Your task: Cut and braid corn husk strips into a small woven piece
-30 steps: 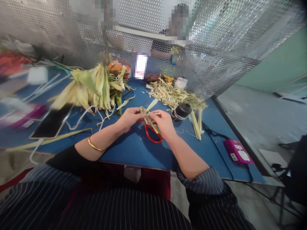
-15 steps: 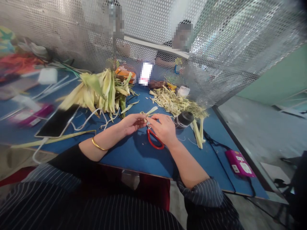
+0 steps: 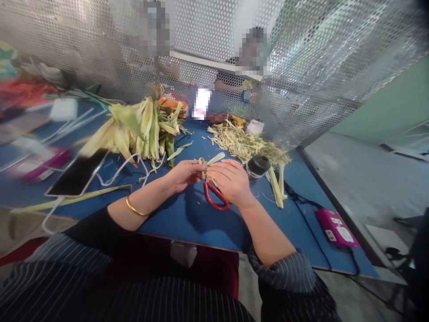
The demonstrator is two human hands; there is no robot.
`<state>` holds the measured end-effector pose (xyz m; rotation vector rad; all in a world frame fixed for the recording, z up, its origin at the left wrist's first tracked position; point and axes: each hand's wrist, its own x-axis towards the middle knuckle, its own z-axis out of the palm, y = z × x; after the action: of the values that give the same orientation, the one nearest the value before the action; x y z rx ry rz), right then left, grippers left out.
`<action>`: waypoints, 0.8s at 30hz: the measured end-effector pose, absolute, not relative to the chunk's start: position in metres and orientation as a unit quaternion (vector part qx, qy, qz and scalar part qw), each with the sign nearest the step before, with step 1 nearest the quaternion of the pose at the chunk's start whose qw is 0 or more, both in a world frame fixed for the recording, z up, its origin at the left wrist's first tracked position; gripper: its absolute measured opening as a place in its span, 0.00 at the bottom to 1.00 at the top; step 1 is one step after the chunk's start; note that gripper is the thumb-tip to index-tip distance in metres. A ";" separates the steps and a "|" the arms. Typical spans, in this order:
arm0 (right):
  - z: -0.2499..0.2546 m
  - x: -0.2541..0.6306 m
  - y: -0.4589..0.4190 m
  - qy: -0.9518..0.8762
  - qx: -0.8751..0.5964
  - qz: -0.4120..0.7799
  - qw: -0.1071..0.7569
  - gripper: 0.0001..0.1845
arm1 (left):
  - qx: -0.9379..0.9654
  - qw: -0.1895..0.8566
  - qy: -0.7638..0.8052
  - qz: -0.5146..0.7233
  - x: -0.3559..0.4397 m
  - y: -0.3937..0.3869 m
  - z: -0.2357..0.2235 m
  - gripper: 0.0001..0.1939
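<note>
Both my hands meet above the blue table (image 3: 187, 219). My left hand (image 3: 183, 173) pinches a pale green husk strip (image 3: 214, 158) that sticks out to the right between the two hands. My right hand (image 3: 229, 180) is closed on the same strip, fingers curled over it. Red-handled scissors (image 3: 214, 200) lie on the table right under my right hand, partly covered by it. A gold bangle (image 3: 134, 208) sits on my left wrist.
A heap of corn husks (image 3: 137, 127) lies at the back left, a pile of cut scraps (image 3: 246, 143) at the back right. A dark thread spool (image 3: 258, 165), a black phone (image 3: 76, 173) with white cable, a pink power strip (image 3: 337, 227) and a perforated metal screen (image 3: 301, 67) surround the spot.
My hands have drawn closer together over the strip, and the right hand now covers more of the scissors. The view shifted slightly.
</note>
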<state>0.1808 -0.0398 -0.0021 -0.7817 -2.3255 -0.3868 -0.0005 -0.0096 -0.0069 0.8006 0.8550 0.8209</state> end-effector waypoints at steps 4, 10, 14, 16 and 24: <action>-0.004 0.179 -0.041 -0.877 -0.321 -0.115 0.339 0.06 | 0.469 0.687 0.385 0.400 0.001 -0.016 -0.005 0.07; -0.008 0.173 -0.040 -0.792 -0.434 0.055 0.426 0.08 | 0.553 0.619 0.405 0.383 0.003 -0.020 -0.007 0.12; -0.010 0.172 -0.038 -0.729 -0.505 0.044 0.460 0.12 | 0.577 0.636 0.361 0.364 0.004 -0.021 -0.007 0.09; -0.011 0.171 -0.036 -0.714 -0.536 0.037 0.449 0.14 | 0.579 0.649 0.340 0.358 0.004 -0.022 -0.007 0.09; -0.018 0.168 -0.033 -0.666 -0.613 0.114 0.410 0.19 | 0.552 0.656 0.357 0.370 0.009 -0.025 -0.011 0.15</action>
<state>0.1681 -0.0330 -0.0175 -1.5433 -1.6777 0.2873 0.0092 -0.0253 -0.0110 1.2518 0.8098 0.8375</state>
